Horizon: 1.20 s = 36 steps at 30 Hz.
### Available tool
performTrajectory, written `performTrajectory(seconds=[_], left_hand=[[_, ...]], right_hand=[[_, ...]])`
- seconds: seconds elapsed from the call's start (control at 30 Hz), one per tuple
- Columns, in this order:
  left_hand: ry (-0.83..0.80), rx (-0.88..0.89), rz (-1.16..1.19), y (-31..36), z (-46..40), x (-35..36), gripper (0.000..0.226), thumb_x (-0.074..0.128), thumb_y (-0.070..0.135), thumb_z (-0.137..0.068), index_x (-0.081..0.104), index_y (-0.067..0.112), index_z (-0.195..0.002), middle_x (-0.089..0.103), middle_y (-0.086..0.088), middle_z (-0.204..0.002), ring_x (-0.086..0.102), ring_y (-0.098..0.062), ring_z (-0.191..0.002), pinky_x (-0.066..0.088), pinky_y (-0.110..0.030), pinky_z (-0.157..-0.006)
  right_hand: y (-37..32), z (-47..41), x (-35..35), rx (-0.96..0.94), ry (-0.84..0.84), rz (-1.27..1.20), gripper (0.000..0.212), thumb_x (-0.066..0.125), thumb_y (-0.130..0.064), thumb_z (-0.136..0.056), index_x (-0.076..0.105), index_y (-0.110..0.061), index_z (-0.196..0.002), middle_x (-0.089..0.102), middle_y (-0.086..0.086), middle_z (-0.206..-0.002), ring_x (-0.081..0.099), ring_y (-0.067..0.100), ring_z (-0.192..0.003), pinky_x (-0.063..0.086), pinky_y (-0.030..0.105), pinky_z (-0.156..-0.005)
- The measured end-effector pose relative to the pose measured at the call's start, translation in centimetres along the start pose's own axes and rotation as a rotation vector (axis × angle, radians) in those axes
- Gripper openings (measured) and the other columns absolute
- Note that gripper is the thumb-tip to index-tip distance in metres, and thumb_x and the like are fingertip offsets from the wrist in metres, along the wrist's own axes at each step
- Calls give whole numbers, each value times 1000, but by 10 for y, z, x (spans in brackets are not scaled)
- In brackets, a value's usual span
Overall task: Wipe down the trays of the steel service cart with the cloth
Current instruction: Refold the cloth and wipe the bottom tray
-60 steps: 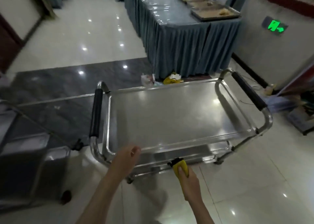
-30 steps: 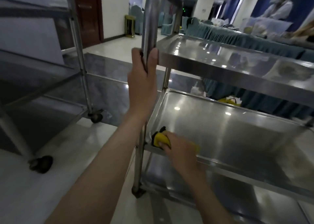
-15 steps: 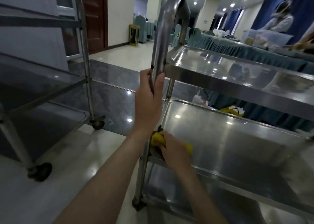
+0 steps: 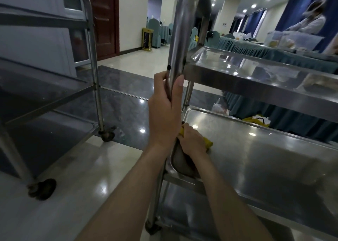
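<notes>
The steel service cart fills the right half of the view, with a top tray (image 4: 256,83), a middle tray (image 4: 265,154) and a lower tray (image 4: 192,218). My left hand (image 4: 164,112) grips the cart's upright corner post (image 4: 180,39) just below the top tray. My right hand (image 4: 193,142) reaches in over the middle tray's near left corner and holds the yellow cloth (image 4: 207,142) down on the steel. Most of the cloth is hidden under my fingers.
A second steel cart (image 4: 51,98) stands close on the left, with castors (image 4: 108,133) on the glossy floor. Behind the cart runs a long table with a blue-green skirt (image 4: 274,55). A person (image 4: 311,21) stands at the far right. Bags (image 4: 256,120) lie on the floor.
The view dropped from above the top tray to the level of the middle tray. My left hand took hold of the corner post. My right hand brought the cloth onto the middle tray's corner.
</notes>
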<state>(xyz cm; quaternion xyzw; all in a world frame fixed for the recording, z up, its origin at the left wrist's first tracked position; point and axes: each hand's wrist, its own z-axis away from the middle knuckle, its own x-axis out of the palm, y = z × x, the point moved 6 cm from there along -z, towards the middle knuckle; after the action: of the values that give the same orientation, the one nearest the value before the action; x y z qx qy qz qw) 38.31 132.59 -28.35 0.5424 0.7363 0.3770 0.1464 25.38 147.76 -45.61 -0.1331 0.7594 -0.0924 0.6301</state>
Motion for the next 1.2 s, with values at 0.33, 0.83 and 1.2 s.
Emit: performTrajectory(seconds=[0.33, 0.83, 1.2], left_hand=[[4, 11, 24, -4, 0, 2, 35, 46, 46, -104, 52, 13, -113, 49, 2, -66, 51, -23, -54, 48, -48, -49], [-113, -124, 70, 0, 1, -2, 40, 60, 54, -97, 54, 17, -112, 54, -1, -72, 54, -18, -58, 49, -31, -54], [-354, -357, -126, -65, 59, -29, 32, 68, 52, -92, 58, 22, -89, 57, 1, -74, 56, -1, -64, 43, -15, -61]], right_hand=[[-11, 109, -19, -238, -45, -184, 36, 62, -47, -96, 51, -40, -129, 64, -12, -119, 60, 11, -104, 38, 26, -81], [71, 192, -69, -204, 120, -143, 50, 64, -62, -80, 66, -36, -123, 72, -15, -110, 64, 7, -96, 44, 22, -80], [-26, 214, -24, -517, 225, -179, 39, 65, -21, -94, 63, -21, -134, 64, -6, -135, 59, 15, -124, 43, 39, -108]])
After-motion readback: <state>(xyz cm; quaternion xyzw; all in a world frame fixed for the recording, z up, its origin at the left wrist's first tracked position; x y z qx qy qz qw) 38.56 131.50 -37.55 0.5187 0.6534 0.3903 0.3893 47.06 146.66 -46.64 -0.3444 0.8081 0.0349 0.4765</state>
